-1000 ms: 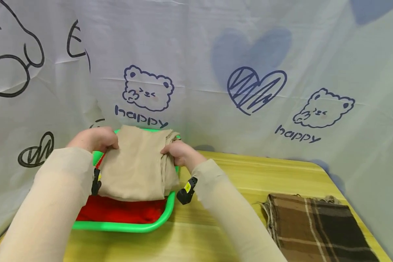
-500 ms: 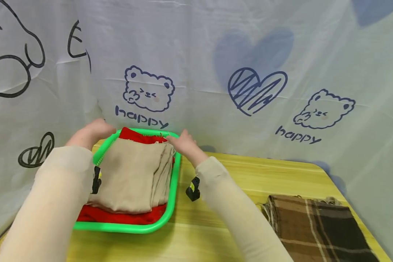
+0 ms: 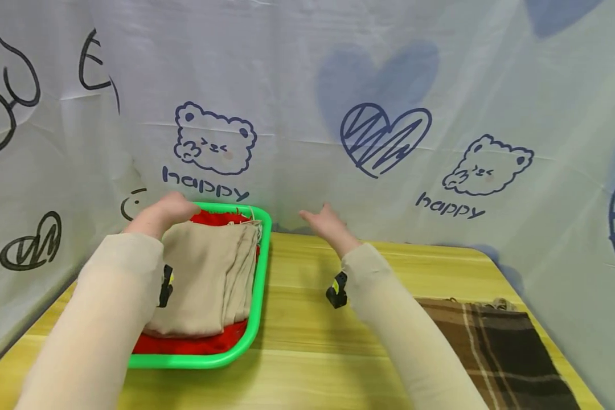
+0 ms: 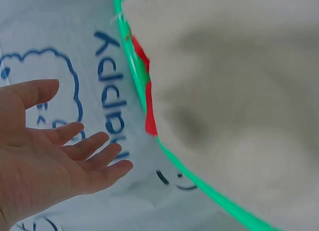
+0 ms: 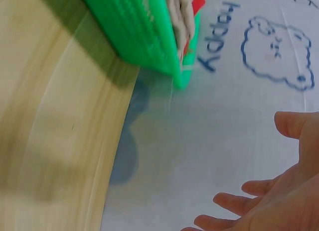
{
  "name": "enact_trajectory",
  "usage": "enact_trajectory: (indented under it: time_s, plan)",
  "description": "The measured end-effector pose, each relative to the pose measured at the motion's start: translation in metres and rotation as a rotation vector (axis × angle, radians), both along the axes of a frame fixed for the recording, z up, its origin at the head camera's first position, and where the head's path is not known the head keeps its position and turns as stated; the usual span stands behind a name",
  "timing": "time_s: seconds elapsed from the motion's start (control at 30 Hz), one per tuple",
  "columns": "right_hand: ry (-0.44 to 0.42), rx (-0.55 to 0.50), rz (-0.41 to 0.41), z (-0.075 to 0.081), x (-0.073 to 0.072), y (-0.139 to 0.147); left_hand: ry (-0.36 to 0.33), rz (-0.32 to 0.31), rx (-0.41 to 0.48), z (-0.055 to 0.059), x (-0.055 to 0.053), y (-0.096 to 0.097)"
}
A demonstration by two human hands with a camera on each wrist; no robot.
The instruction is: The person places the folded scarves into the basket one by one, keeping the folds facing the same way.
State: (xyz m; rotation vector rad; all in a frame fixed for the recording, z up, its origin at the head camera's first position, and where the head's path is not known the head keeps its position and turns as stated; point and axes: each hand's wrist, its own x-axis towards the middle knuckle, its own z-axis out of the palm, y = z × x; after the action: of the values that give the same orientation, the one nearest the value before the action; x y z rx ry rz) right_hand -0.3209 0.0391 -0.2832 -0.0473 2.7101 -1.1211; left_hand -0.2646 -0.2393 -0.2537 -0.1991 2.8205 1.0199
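A folded beige cloth [image 3: 200,279] lies on red fabric [image 3: 195,344] inside a green plastic basket [image 3: 258,296]. My left hand [image 3: 166,212] hovers over the basket's far left side, fingers relaxed and holding nothing; the left wrist view shows its fingers spread beside the beige cloth [image 4: 234,101]. To the right of the basket, above the table, my right hand [image 3: 330,225] is held with fingers extended and nothing in it. In the right wrist view the basket's green side wall [image 5: 144,32] stands some way from that hand [image 5: 279,191].
A folded brown and black plaid cloth [image 3: 497,347] with fringe lies at the table's right, partly behind my right sleeve. The wood-grain table [image 3: 307,319] backs onto a pale curtain [image 3: 297,114] printed with bears and hearts.
Both hands have let go of the beige cloth, which has settled into the basket. My right hand has moved off to the right, and the view has turned slightly rightward.
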Motion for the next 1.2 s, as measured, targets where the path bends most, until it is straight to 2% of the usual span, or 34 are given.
enact_trajectory:
  time_s: [0.2,0.4,0.6,0.77,0.97,1.07,1.2]
  plan:
    - [0.018,0.077,-0.034,-0.001,-0.005,0.037,-0.046,-0.074,-0.014,-0.005,-0.014,0.031]
    - [0.004,0.11,-0.064,-0.002,-0.008,0.077,-0.05,-0.147,0.013,-0.009,-0.022,0.062]
    - [-0.013,0.103,-0.121,-0.006,-0.012,0.126,-0.048,-0.236,0.073,-0.015,-0.032,0.108]
    - [-0.004,0.118,-0.16,-0.013,-0.012,0.163,-0.036,-0.299,0.048,-0.021,-0.042,0.145]
    - [-0.004,0.132,-0.199,-0.019,-0.008,0.205,-0.042,-0.383,0.074,-0.022,-0.038,0.191]
    - [-0.031,0.129,-0.199,-0.023,-0.004,0.225,-0.062,-0.41,0.105,-0.031,-0.038,0.216]
    - [-0.053,0.19,-0.2,-0.025,0.005,0.25,-0.07,-0.448,0.128,-0.046,-0.033,0.253]
